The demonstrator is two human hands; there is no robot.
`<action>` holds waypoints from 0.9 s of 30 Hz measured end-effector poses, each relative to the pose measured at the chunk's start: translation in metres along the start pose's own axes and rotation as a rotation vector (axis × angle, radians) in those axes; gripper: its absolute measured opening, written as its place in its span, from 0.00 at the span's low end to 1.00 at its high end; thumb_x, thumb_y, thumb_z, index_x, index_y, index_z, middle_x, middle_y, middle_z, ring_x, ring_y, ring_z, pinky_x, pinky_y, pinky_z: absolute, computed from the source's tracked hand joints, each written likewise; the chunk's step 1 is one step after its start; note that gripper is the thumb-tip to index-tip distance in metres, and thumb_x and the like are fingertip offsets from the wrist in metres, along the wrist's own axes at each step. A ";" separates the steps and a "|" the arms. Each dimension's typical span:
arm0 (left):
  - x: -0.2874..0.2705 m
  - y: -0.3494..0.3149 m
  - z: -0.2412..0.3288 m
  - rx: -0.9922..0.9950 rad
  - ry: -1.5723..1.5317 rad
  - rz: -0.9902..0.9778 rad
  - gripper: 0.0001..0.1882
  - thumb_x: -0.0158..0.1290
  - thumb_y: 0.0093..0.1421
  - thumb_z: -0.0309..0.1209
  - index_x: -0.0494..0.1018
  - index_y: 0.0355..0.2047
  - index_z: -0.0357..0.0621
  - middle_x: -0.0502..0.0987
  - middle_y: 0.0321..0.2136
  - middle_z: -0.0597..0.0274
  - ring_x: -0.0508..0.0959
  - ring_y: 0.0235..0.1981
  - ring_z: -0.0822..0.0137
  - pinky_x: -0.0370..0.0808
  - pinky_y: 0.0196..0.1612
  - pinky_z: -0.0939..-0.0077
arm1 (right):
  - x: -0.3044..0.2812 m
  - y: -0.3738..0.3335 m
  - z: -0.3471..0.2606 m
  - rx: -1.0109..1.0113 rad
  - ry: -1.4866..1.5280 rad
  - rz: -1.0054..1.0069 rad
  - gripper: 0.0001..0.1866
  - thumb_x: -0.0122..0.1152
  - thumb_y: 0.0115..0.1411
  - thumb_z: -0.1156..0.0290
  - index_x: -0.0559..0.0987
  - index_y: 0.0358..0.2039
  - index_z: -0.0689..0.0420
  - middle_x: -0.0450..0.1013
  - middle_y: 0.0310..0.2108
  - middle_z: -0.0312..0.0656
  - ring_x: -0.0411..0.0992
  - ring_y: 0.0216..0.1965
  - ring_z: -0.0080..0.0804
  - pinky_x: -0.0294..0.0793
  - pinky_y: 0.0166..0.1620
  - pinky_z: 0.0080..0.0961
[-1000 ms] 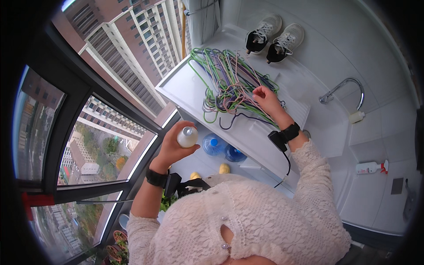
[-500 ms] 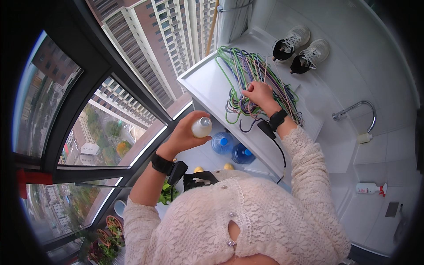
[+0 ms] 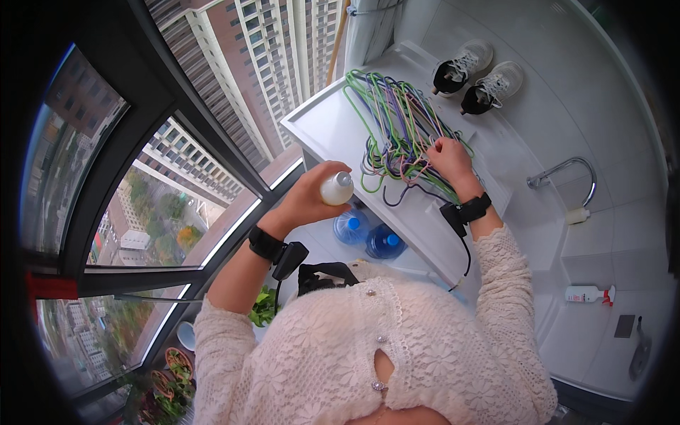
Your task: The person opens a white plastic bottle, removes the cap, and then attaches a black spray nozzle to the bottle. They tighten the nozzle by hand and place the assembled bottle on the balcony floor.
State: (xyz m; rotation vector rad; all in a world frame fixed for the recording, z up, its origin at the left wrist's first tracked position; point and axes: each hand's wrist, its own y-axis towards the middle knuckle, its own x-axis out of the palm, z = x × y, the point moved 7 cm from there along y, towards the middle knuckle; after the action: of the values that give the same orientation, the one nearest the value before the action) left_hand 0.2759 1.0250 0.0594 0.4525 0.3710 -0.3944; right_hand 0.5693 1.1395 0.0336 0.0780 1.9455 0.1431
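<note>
The left hand (image 3: 304, 198) wraps the bottle (image 3: 336, 190), likely slick, best held round its body, off the bench's (image 3: 322, 122) front edge; apart, the right hand (image 3: 453, 167), grip unclear, meets tangled hangers (image 3: 400, 120), probably light, stiff, best taken by hooks.

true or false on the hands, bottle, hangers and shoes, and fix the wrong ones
1. The right hand is at the hangers. True.
2. The hangers are all green. False: purple and pink ones show too.
3. The left hand holds a bottle. True.
4. The bottle is black. False: it is whitish.
5. The shoes have laces. True.
6. In the picture, the hangers lie right of the shoes. False: they lie left of them.
</note>
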 end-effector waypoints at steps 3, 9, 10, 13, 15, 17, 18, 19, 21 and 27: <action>0.005 0.005 -0.002 -0.035 -0.039 -0.024 0.30 0.66 0.42 0.26 0.69 0.47 0.45 0.73 0.43 0.60 0.73 0.45 0.62 0.68 0.51 0.70 | -0.002 -0.006 0.015 0.008 -0.045 0.042 0.11 0.56 0.51 0.64 0.78 0.28 0.59 0.75 0.29 0.51 0.74 0.33 0.51 0.74 0.37 0.42; 0.015 0.016 0.003 0.014 -0.014 -0.062 0.30 0.65 0.42 0.25 0.68 0.47 0.44 0.73 0.43 0.57 0.74 0.45 0.58 0.70 0.50 0.68 | -0.016 -0.010 0.045 -0.038 -0.075 0.164 0.10 0.53 0.55 0.67 0.77 0.35 0.56 0.74 0.37 0.48 0.72 0.37 0.50 0.72 0.39 0.41; 0.016 0.018 0.004 0.024 -0.019 -0.064 0.30 0.65 0.42 0.25 0.68 0.47 0.44 0.73 0.43 0.57 0.74 0.45 0.58 0.70 0.50 0.68 | -0.018 -0.011 0.047 -0.052 -0.057 0.171 0.10 0.53 0.56 0.67 0.77 0.36 0.56 0.74 0.39 0.47 0.72 0.39 0.49 0.73 0.40 0.41; 0.018 0.020 0.006 0.039 -0.033 -0.075 0.30 0.65 0.42 0.25 0.68 0.47 0.44 0.73 0.43 0.57 0.74 0.45 0.58 0.70 0.50 0.69 | -0.023 -0.014 0.054 -0.041 -0.051 0.195 0.12 0.52 0.59 0.65 0.76 0.40 0.56 0.73 0.42 0.45 0.72 0.41 0.47 0.73 0.42 0.40; 0.019 0.022 0.007 0.051 -0.042 -0.079 0.30 0.65 0.42 0.25 0.68 0.47 0.44 0.73 0.43 0.57 0.74 0.46 0.57 0.69 0.50 0.68 | -0.028 -0.013 0.058 -0.012 -0.097 0.225 0.13 0.50 0.60 0.65 0.75 0.42 0.55 0.73 0.42 0.43 0.72 0.41 0.47 0.73 0.42 0.40; 0.020 0.023 0.008 0.051 -0.044 -0.089 0.30 0.65 0.42 0.25 0.68 0.47 0.44 0.73 0.43 0.57 0.74 0.46 0.57 0.69 0.50 0.68 | -0.038 -0.015 0.054 -0.086 -0.096 0.302 0.13 0.49 0.61 0.65 0.75 0.44 0.54 0.73 0.43 0.43 0.72 0.41 0.47 0.74 0.41 0.40; 0.020 0.023 0.009 0.056 -0.045 -0.091 0.30 0.65 0.41 0.25 0.68 0.47 0.44 0.73 0.43 0.56 0.74 0.46 0.57 0.69 0.50 0.68 | -0.043 -0.015 0.053 -0.116 -0.098 0.337 0.13 0.48 0.62 0.65 0.75 0.44 0.54 0.73 0.44 0.43 0.72 0.41 0.47 0.74 0.41 0.40; 0.021 0.023 0.009 0.056 -0.041 -0.093 0.30 0.65 0.42 0.25 0.68 0.47 0.44 0.73 0.43 0.56 0.74 0.46 0.57 0.69 0.50 0.68 | -0.046 -0.015 0.055 -0.093 -0.104 0.337 0.13 0.47 0.62 0.65 0.75 0.44 0.54 0.73 0.42 0.44 0.73 0.40 0.48 0.73 0.40 0.41; 0.020 0.023 0.010 0.069 -0.036 -0.089 0.30 0.65 0.42 0.25 0.68 0.47 0.44 0.73 0.43 0.56 0.74 0.46 0.56 0.69 0.50 0.68 | -0.055 -0.014 0.059 -0.050 -0.115 0.337 0.12 0.47 0.63 0.65 0.74 0.42 0.55 0.74 0.40 0.44 0.73 0.39 0.49 0.73 0.39 0.41; 0.018 0.023 0.011 0.087 -0.042 -0.071 0.30 0.65 0.42 0.25 0.68 0.47 0.44 0.73 0.43 0.56 0.74 0.45 0.56 0.69 0.50 0.67 | -0.091 -0.030 0.061 -0.031 0.023 0.464 0.11 0.46 0.63 0.64 0.73 0.35 0.58 0.75 0.29 0.48 0.73 0.34 0.53 0.72 0.36 0.42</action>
State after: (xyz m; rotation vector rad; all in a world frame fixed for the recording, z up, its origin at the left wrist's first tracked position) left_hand 0.3041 1.0338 0.0692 0.5162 0.3303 -0.4893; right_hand 0.6602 1.1027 0.0910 0.5090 1.9182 0.4815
